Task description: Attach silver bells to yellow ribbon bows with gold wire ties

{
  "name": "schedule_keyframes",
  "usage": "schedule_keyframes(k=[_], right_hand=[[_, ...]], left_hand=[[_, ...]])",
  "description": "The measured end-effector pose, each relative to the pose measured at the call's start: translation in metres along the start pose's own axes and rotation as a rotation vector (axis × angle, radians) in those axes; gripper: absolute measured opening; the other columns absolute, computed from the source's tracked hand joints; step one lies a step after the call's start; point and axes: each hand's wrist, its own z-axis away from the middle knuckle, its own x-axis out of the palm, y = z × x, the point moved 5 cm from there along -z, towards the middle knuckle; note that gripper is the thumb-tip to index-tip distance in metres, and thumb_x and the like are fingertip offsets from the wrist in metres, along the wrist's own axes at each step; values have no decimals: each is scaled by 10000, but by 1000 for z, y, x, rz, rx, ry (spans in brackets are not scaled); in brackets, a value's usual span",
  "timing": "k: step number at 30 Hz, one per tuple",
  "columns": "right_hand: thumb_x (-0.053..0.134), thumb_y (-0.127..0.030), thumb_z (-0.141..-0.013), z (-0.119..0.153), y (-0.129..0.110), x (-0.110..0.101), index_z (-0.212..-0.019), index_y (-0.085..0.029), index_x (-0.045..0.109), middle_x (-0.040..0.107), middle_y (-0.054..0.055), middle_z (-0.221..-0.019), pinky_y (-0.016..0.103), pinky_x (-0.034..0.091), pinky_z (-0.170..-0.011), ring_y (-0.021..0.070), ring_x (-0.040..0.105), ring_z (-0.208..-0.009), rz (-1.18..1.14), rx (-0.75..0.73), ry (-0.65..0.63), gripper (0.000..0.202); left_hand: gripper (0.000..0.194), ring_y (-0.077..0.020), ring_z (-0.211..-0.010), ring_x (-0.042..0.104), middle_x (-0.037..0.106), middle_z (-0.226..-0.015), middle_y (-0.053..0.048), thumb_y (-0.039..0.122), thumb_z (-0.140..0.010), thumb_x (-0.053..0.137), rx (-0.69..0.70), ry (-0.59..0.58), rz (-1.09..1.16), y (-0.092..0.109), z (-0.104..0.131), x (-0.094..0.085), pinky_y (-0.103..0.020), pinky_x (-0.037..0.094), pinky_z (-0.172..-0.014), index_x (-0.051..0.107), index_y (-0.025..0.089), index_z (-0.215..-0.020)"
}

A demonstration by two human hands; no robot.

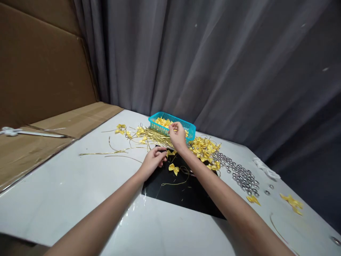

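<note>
My left hand (155,160) is over the black mat (183,195), its fingers curled together at a yellow ribbon bow (171,153). My right hand (178,136) is raised by the front of the turquoise basket (191,132), thumb and fingers pinched; whatever is between them is too small to make out. Yellow bows (163,122) fill part of the basket. Another yellow bow (174,169) lies on the mat below my hands, near a loop of thin gold cord (176,184). A bundle of gold twist ties (157,138) sits left of my right hand.
More yellow bows (204,147) are heaped right of the basket, beside many silver rings (243,177). Loose gold strands (114,153) lie on the white table (66,199). Cardboard (42,60) stands at left, with a white-handled tool (39,133). A grey curtain (213,64) hangs behind.
</note>
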Motion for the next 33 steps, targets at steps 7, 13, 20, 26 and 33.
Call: schedule_keyframes(k=[7, 13, 20, 26, 33], right_hand=[[717, -410, -693, 74, -21, -41, -834, -208, 505, 390, -102, -582, 157, 215, -350, 17, 196, -382, -572, 191, -153, 325], [795, -352, -625, 120, 18, -58, -787, -179, 540, 496, -92, -625, 120, 223, -352, -9, 200, -389, -794, 405, -223, 348], [797, -286, -616, 128, 32, -51, -758, -172, 550, 602, -56, -741, 129, 279, -374, -11, 285, -386, -911, 510, -326, 307], [761, -245, -655, 133, 36, -44, -751, -174, 551, 563, -58, -731, 137, 298, -390, 3, 300, -411, -935, 535, -381, 242], [762, -261, -662, 134, 37, -43, -756, -181, 550, 578, -55, -745, 141, 315, -399, 9, 314, -417, -951, 535, -402, 245]], left_hand=[[427, -18, -434, 389, 571, -626, 27, 372, -678, 747, -91, -139, 240, 11, 19, 25, -159, 299, -414, 693, 117, -1016], [349, -2, -494, 382, 564, -682, 24, 323, -701, 748, -134, -124, 392, 8, 23, 31, -124, 318, -465, 718, 140, -996], [327, -33, -497, 388, 521, -667, 23, 331, -758, 687, -180, -140, 385, 1, 24, 31, -151, 343, -451, 720, 126, -1010], [287, -39, -488, 398, 589, -771, -6, 300, -847, 594, -149, -75, 325, 2, 24, 28, -146, 329, -408, 701, 150, -1067], [296, 2, -418, 335, 557, -758, 23, 247, -942, 433, -263, -127, 564, 9, 31, 37, -110, 333, -393, 683, 191, -1089]])
